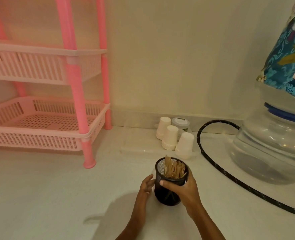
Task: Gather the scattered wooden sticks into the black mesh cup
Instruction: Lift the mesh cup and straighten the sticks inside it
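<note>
Grasping cup (166,196) round side with right hand (182,187); left hand (146,185) released, fingers straight, just beside. Sticks (174,168) inside cup, on or just above counter (56,196). May tip, spill sticks if let go tilted.

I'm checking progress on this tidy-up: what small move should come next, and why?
Probably release the black mesh cup and leave it on the white counter: the wooden sticks stand inside it, none lie loose in view, and the right hand grips its side.
</note>
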`<state>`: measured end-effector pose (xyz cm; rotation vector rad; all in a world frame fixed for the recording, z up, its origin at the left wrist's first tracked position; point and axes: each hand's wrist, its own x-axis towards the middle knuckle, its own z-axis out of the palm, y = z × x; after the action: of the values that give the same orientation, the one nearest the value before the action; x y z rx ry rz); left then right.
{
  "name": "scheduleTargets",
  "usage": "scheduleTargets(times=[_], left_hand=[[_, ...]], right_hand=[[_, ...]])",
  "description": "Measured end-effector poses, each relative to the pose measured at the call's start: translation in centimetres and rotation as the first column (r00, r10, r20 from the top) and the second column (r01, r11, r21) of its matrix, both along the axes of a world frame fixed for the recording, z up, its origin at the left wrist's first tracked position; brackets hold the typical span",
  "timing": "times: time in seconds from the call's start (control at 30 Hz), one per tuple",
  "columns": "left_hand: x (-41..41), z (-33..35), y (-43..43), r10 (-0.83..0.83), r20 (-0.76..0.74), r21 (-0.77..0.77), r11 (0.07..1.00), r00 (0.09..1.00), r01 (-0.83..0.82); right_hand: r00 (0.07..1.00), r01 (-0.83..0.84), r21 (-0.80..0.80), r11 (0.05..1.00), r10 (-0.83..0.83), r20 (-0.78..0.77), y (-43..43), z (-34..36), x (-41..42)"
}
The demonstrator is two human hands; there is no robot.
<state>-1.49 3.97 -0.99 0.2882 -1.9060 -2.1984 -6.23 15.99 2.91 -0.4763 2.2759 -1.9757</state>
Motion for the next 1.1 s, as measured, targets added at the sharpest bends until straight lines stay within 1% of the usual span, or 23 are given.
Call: scheduleTargets(times=[0.03,0.13,0.23,0.27,0.33,0.43,0.53,0.6,0.67,0.73,0.77,0.83,0.9,0.93,0.97,1.03,1.1], left_hand=[[0.1,-0.1,0.1,0.009,0.004,-0.015,1.000,1.000,-0.009],[-0.1,-0.6,0.0,0.045,-0.015,0.004,0.999,0.999,-0.045],[-0.6,-0.4,-0.1,0.036,-0.005,-0.030,0.999,0.999,-0.036],[-0.7,-0.5,0.0,0.033,0.004,-0.034,0.999,0.999,-0.033],[-1.2,-0.7,0.0,0.079,0.008,-0.072,0.994,0.997,-0.078],[-1.4,-1.4,0.0,0.092,-0.009,-0.106,0.990,0.996,-0.093],[-1.0,-2.2,-0.2,0.102,-0.018,-0.104,0.989,0.995,-0.104],[-0.6,-2.0,0.2,0.130,0.014,-0.145,0.981,0.991,-0.127],[-0.1,-2.0,0.5,0.100,-0.026,-0.135,0.986,0.995,-0.103],[0.4,-1.9,0.3,0.084,-0.071,-0.135,0.987,0.994,-0.093],[0.6,-1.9,0.2,0.070,-0.094,-0.138,0.987,0.993,-0.082],[0.8,-2.3,0.1,-0.002,-0.122,-0.153,0.988,0.993,-0.017],[1.0,-2.6,0.3,-0.054,-0.175,-0.254,0.967,0.983,0.007],[1.3,-2.5,0.3,-0.058,-0.205,-0.343,0.939,0.977,-0.017],[1.4,-2.6,0.4,-0.057,-0.240,-0.372,0.927,0.969,-0.038],[1.7,-3.0,0.3,-0.077,-0.262,-0.380,0.925,0.962,-0.030],[2.0,-3.1,-0.5,-0.070,-0.233,-0.409,0.912,0.970,-0.032]], right_hand=[[1.000,0.008,0.012,1.000,-0.008,-0.010,0.0,0.1,-0.1],[0.993,-0.078,0.115,0.990,0.088,-0.080,-0.3,0.2,0.0],[0.998,-0.034,0.076,0.997,0.038,-0.052,0.0,-0.2,-0.2],[0.997,-0.052,0.090,0.995,0.057,-0.059,0.1,-0.2,-0.2],[0.991,-0.098,0.141,0.985,0.109,-0.072,0.1,-0.5,0.1],[0.995,-0.043,0.105,0.994,0.052,-0.087,0.3,-0.8,0.2],[0.980,-0.064,0.124,0.990,0.086,-0.179,0.3,-1.2,0.4],[0.978,-0.015,0.065,0.998,0.028,-0.206,0.4,-1.3,0.6],[0.968,-0.004,0.026,1.000,0.010,-0.251,0.3,-1.3,0.7],[0.955,-0.027,0.052,0.998,0.041,-0.295,0.1,-1.5,1.0],[0.960,-0.015,0.042,0.999,0.026,-0.279,0.1,-1.7,1.1],[0.980,0.027,-0.028,0.999,-0.032,-0.195,0.1,-1.7,1.0],[0.987,0.076,-0.049,0.996,-0.082,-0.139,-0.3,-1.6,1.3],[0.988,0.087,-0.041,0.995,-0.092,-0.124,-0.6,-1.5,1.6],[0.990,0.085,-0.027,0.996,-0.087,-0.112,-1.0,-1.6,2.2],[0.995,0.049,0.009,0.999,-0.048,-0.085,-1.5,-2.1,3.5],[0.998,-0.010,0.049,0.999,0.013,-0.058,-0.9,-2.3,3.9]])
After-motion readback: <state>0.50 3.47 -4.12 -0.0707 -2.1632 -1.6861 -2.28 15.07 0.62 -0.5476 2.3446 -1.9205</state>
